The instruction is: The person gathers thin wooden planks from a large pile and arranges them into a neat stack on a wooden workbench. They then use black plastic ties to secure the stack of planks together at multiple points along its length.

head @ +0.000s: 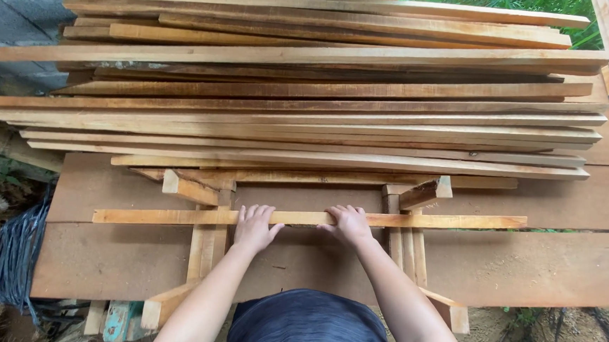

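Observation:
A long thin wooden slat (pixel 456 221) lies crosswise over two upright wooden supports (pixel 205 246) on a brown plank bench (pixel 538 270). My left hand (pixel 254 228) rests flat on the slat near its middle, fingers spread. Just to the right of it, my right hand (pixel 348 224) presses on the same slat with curled fingers. Both hands sit between the two supports. The right support (pixel 407 244) stands just beyond my right hand.
A big stack of long rough slats (pixel 309 101) fills the bench behind the hands. A grey block wall (pixel 11 19) is at the upper left, grass (pixel 512 0) at the top right. A bundle of dark cord (pixel 10 259) hangs at the left edge.

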